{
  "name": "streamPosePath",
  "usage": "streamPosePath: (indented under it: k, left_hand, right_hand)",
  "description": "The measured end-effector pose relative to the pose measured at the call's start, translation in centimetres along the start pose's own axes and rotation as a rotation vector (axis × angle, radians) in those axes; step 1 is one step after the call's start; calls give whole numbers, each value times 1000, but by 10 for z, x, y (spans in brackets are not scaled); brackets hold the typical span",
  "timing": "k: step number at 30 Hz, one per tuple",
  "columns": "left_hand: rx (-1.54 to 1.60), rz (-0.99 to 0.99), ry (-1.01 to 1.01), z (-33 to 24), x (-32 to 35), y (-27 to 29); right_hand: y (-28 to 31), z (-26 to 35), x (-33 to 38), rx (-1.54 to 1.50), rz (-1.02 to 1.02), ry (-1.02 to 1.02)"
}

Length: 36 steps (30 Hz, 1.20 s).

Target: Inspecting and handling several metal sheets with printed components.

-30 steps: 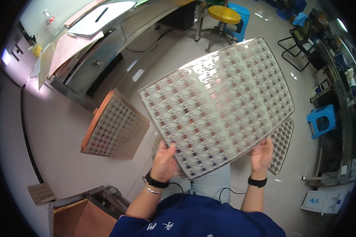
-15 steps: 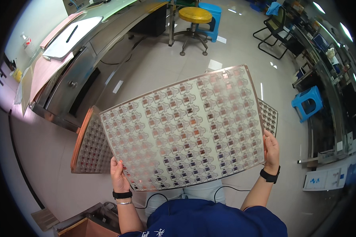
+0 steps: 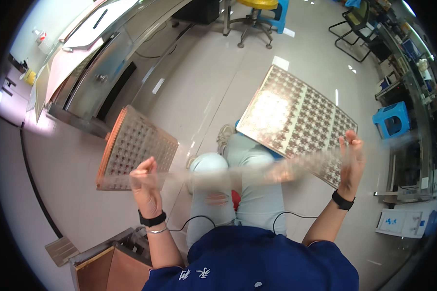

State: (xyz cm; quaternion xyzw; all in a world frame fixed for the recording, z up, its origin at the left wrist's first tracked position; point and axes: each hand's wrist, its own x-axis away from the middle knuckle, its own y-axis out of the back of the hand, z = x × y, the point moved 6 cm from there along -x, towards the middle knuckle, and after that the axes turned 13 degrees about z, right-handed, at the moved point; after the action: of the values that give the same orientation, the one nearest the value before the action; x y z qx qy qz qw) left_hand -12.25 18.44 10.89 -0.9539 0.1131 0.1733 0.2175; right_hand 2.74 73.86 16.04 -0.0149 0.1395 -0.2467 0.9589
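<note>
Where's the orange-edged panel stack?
In the head view, the orange-edged panel stack is on the left, between the metal desk and the person's left hand, left of the knees.

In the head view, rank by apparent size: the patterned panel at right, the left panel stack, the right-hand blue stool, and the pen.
Largest to smallest:
1. Patterned panel
2. Left panel stack
3. Right blue stool
4. Pen
</note>
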Motion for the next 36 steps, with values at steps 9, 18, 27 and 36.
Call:
streamPosePath:
  k: [9,18,27,36]
  left_hand:
    - [248,-156,332,29,8,-34]
    - [574,0,497,36,16,-35]
    - [418,93,625,48,29,-28]
    - [89,-65,753,56,42,-20]
  right_hand:
    - [-136,-11,5,-907,274,-225]
    - [-144,-6,19,-873,175,-271]
    - [-123,-4,23,-821,61,-249]
    - [-110,-3,24,-779,-13,-234]
